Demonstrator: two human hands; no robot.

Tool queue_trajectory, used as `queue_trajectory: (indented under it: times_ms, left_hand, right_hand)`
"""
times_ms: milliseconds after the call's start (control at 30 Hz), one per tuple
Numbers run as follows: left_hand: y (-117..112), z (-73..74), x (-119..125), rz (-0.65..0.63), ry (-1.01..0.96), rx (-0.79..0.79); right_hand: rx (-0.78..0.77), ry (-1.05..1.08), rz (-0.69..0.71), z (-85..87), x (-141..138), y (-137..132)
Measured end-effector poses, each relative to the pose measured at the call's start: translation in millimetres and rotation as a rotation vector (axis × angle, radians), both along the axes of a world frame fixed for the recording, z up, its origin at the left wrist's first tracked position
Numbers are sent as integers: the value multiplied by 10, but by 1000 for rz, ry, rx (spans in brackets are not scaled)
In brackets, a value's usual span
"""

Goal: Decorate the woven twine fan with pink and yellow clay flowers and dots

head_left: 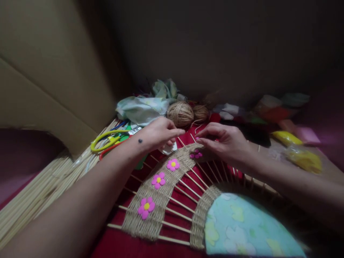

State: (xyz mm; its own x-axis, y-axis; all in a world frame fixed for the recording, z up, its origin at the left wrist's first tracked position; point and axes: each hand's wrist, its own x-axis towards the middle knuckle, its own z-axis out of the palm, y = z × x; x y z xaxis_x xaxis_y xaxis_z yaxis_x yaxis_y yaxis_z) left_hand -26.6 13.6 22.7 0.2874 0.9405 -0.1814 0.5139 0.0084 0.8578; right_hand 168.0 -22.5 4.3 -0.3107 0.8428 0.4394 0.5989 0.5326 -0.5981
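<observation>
**Both hands at the far end of the woven fan piece**

I find the left hand (pixel 158 134) and the right hand (pixel 225 141) close together, fingertips almost meeting, over the far end of the jute band (pixel 161 193). The left hand's fingers are drawn together and point to the right. A white scrap (pixel 168 148) shows beneath them, but I cannot tell whether they grip anything. The right hand is curled, fingertips down at the band's upper edge, just above a small magenta flower (pixel 196 154). Whether it pinches anything I cannot tell either.

The band runs in an arc across thin wooden spokes (pixel 185 206), which fan out from a floral fabric centre (pixel 242 229). The piece lies on a red surface (pixel 126 247). Three pink flowers (pixel 158 180) with yellow middles sit along the band, nearer me than the magenta one.

Behind the hands I note two twine balls (pixel 180 114) side by side, with a pale cloth (pixel 142 109) to their left. Yellow-handled scissors (pixel 107 139) lie just left of the left wrist, near a loose bundle of sticks (pixel 40 190) resting against a cardboard sheet (pixel 53 71). Yellow items (pixel 305 159) at the right are too blurred to identify.
</observation>
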Motion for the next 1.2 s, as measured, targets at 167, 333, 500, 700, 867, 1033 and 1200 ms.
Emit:
queue_trajectory:
  times_ms: [167, 333, 500, 700, 867, 1033, 1200]
  left_hand:
    - [56, -119, -63, -44, 87, 8]
    - [34, -116, -2, -75, 100, -100]
    - [78, -22, -77, -69, 173, -15]
    - [233, -29, -265, 62, 64, 15]
    - [287, -136, -385, 7, -234, -224]
    - [229, -357, -337, -314, -783, -642]
    - [109, -420, -242, -399, -929, -651]
  right_hand:
    - [-379, 24, -37, -40, -10, 110]
    - [-775, 92, 55, 33, -123, 252]
    - [-923, 111, 187, 145, -247, 425]
    - [-1105, 150, 277, 169, -343, 534]
    - [-1140, 236, 295, 297, -290, 485]
    - [-1024, 307, 279, 455, -195, 425]
    - [-797, 212, 201, 501, -62, 342]
